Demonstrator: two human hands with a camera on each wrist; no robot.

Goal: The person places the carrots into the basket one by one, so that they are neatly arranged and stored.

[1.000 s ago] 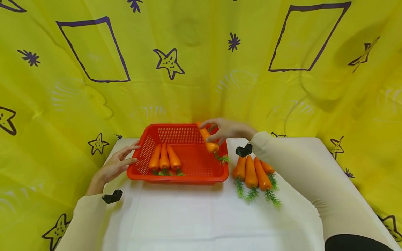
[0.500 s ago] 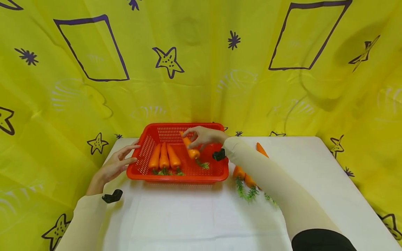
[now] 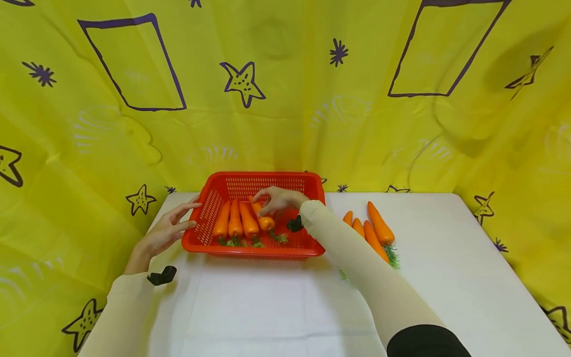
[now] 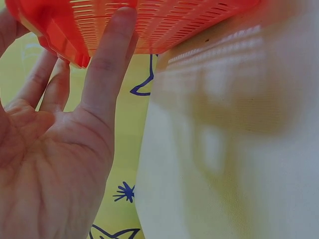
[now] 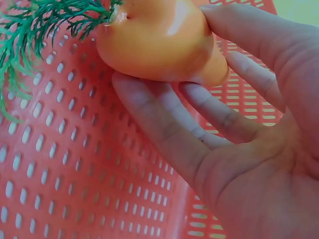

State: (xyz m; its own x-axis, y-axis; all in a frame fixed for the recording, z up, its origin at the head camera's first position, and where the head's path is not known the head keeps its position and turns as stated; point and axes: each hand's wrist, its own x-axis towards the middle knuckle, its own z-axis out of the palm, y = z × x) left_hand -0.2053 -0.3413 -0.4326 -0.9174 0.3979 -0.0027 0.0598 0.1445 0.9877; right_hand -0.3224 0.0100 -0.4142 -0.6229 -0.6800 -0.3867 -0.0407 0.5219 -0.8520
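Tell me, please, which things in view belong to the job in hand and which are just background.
Job:
carrot in right hand
three carrots beside it
red basket
probably carrots outside the basket

Background:
white tabletop
patterned yellow backdrop
black wrist pieces

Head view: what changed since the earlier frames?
The right hand moved left across the red basket, bringing its carrot beside the three carrots; carrot still in its grip. Unchanged: left hand at the basket's side, those three carrots.

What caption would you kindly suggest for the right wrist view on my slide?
Right hand holding a green-topped orange carrot inside a perforated red basket.
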